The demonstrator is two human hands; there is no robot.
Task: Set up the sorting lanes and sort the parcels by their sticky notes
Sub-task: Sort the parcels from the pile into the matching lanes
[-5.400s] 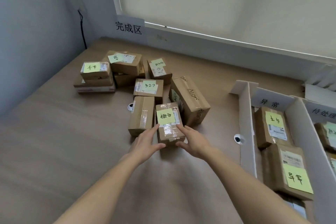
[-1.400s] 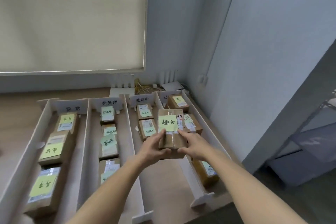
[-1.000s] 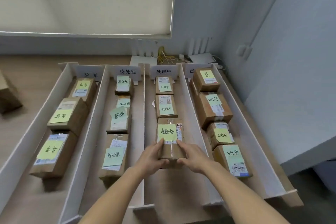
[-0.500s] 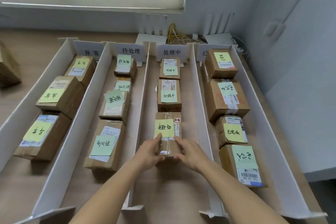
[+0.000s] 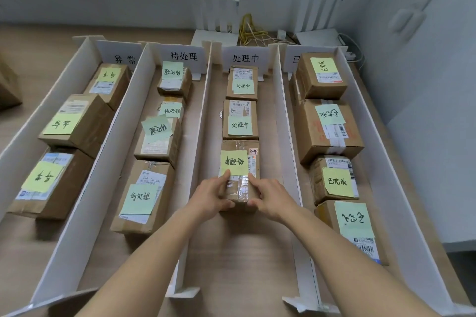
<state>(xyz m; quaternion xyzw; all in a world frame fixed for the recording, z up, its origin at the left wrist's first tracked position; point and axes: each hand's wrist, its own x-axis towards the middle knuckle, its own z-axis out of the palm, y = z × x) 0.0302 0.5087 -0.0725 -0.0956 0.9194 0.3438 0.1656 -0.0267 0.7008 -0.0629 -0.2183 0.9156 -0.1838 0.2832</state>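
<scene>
A small brown parcel (image 5: 240,147) with a green sticky note (image 5: 234,162) lies in the third lane, right behind two other noted parcels (image 5: 240,121). My left hand (image 5: 211,194) grips its near left side and my right hand (image 5: 269,197) grips its near right side, thumbs on top. White cardboard dividers (image 5: 198,136) form four lanes, each with a white label card (image 5: 244,58) at the far end. Every lane holds parcels with green notes.
The first lane holds three parcels (image 5: 74,123), the second several (image 5: 144,195), the fourth several (image 5: 327,131). A loose parcel (image 5: 7,87) sits at the far left on the wooden table. Cables and white devices (image 5: 249,33) lie behind the lanes, and a wall stands to the right.
I carried the parcel from the pile on the left over to the lanes and lowered it into the third lane. Over the last half second it slid farther back, up against the second parcel.
</scene>
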